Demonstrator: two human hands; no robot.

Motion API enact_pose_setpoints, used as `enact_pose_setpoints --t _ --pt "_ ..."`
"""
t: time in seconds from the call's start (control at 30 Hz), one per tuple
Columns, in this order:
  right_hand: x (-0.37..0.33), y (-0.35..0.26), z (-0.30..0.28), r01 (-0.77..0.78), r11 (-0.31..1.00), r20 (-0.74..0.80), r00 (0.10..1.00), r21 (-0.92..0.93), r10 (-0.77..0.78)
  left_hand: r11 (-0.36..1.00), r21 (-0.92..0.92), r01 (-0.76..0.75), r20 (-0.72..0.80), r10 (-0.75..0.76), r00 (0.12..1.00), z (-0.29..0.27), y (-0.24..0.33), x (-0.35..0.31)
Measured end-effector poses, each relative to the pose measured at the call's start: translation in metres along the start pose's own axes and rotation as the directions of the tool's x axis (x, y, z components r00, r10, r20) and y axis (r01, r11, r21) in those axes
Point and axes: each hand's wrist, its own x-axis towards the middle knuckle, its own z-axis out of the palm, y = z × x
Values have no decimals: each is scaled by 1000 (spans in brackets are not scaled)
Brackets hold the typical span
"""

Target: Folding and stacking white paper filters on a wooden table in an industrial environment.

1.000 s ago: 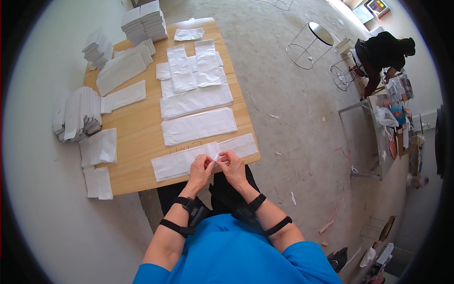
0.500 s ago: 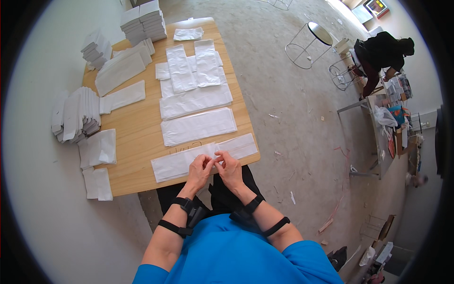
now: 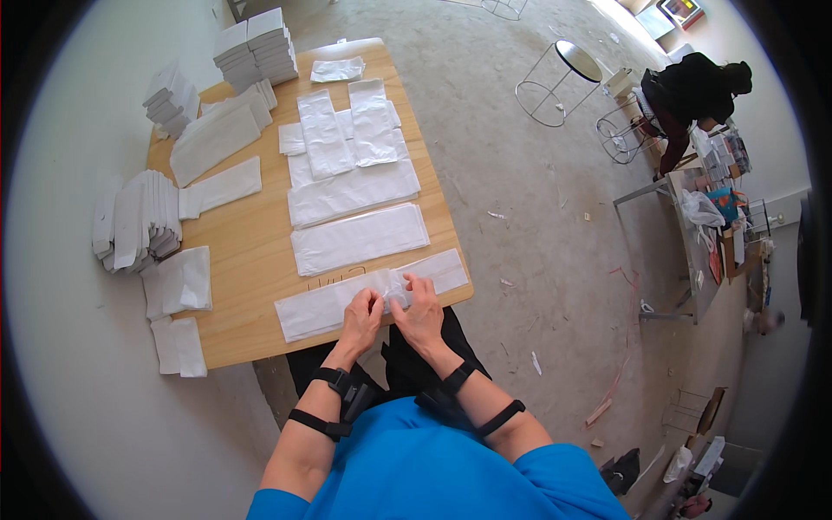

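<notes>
At the near edge of the table lies a long stack of flat white plastic sleeves (image 3: 321,307), running left to right. Above its middle, a crinkled, see-through piece of the top sleeve (image 3: 394,293) is raised between my hands. My left hand (image 3: 360,319) pinches this film at its left side, thumb against fingertips. My right hand (image 3: 419,314) is on the other side, thumb and fingers spread apart against the film. Just beyond lies another flat white stack (image 3: 360,239). The fingertips partly hide the film's edge.
Further white stacks (image 3: 355,196) cover the wooden table (image 3: 234,234). Folded white boxes (image 3: 139,221) pile up on the left, taller box stacks (image 3: 256,50) at the far left. Right of the table are a round stool (image 3: 578,61) and a person in black (image 3: 693,91) at a cluttered bench.
My right hand's fingers have spread from a pinch, and the film between my hands is more crumpled and raised. The left hand keeps its pinch. The view has shifted slightly.
</notes>
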Motion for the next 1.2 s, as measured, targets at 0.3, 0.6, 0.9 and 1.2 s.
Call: enact_pose_setpoints --t 0.3,0.6,0.9,1.2 --pt "29 5 7 13 968 -34 999 -249 -23 999 43 1 34 -2 999 1 4 0" --pt "12 8 0 -160 943 93 986 291 138 1000 21 16 7 -16 1000 0 -1 1" --pt "16 4 2 -295 881 225 948 370 223 1000 -10 11 11 -11 1000 1 -3 2" --pt "16 2 -2 -260 843 96 965 471 244 1000 -5 21 28 -21 999 -1 -7 2"
